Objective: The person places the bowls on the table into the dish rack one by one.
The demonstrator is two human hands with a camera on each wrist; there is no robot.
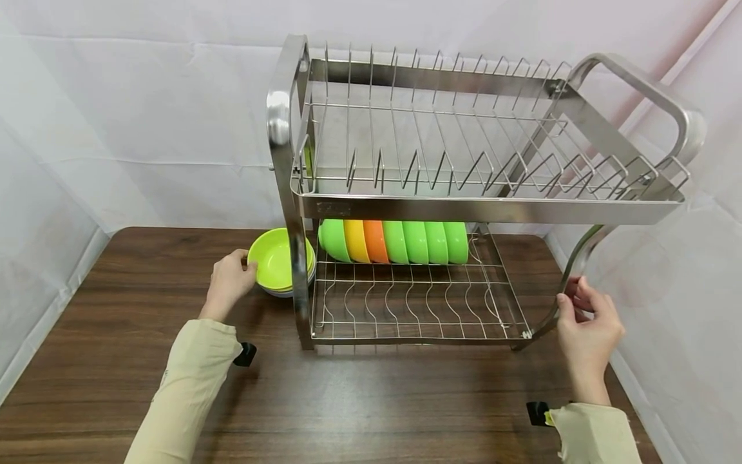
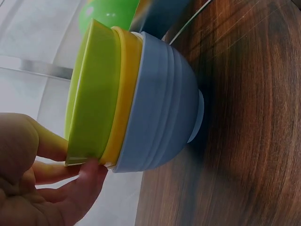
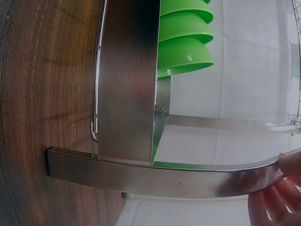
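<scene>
My left hand (image 1: pixel 228 283) pinches the rim of a lime green bowl (image 1: pixel 271 259) at the left of a two-tier steel dish rack (image 1: pixel 493 210). In the left wrist view that bowl sits nested in a yellow bowl (image 2: pixel 126 89), which rests in a blue-grey bowl (image 2: pixel 162 106) standing on the table. Thumb and fingers (image 2: pixel 87 181) meet at the upper rims. On the other side, my right hand (image 1: pixel 591 328) grips the curved right front leg (image 3: pixel 197 182) of the rack, with its thumb on one face and fingers behind.
On the lower tier, a row of tilted bowls, mostly green (image 1: pixel 416 242) with one yellow (image 1: pixel 356 241) and one orange (image 1: pixel 376 241), leans along the back. Wire dividers (image 1: pixel 414 161) line the upper tier. White cloth (image 1: pixel 145 129) hangs behind the brown wooden table (image 1: pixel 348 399).
</scene>
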